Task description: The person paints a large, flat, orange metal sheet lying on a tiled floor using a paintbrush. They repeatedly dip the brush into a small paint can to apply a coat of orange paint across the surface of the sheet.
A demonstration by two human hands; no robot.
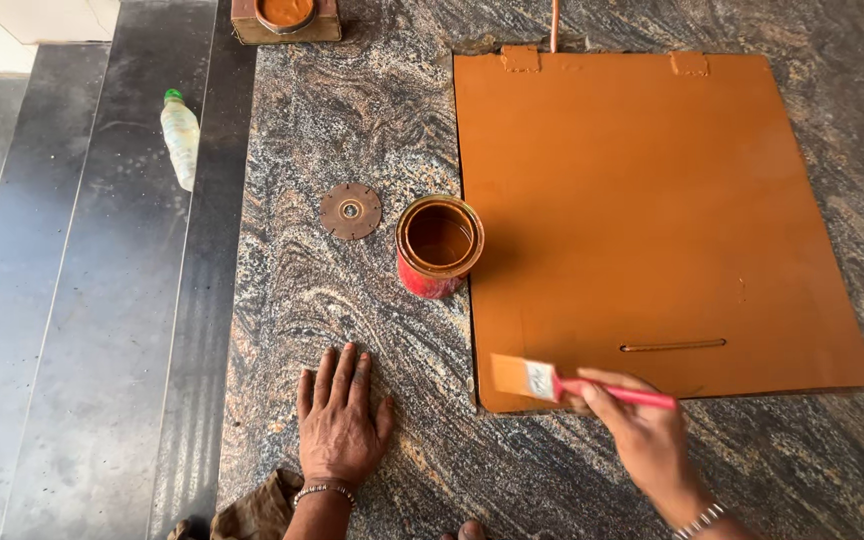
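On the granite floor lies your orange-painted board; beside it the open paint can could tip if bumped. Your right hand pinches the brush at the board's near edge; your left hand rests spread flat.

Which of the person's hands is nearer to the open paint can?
Left. The left hand lies flat on the stone below the paint can. The right hand, holding the brush, is farther off, below and to the can's right.
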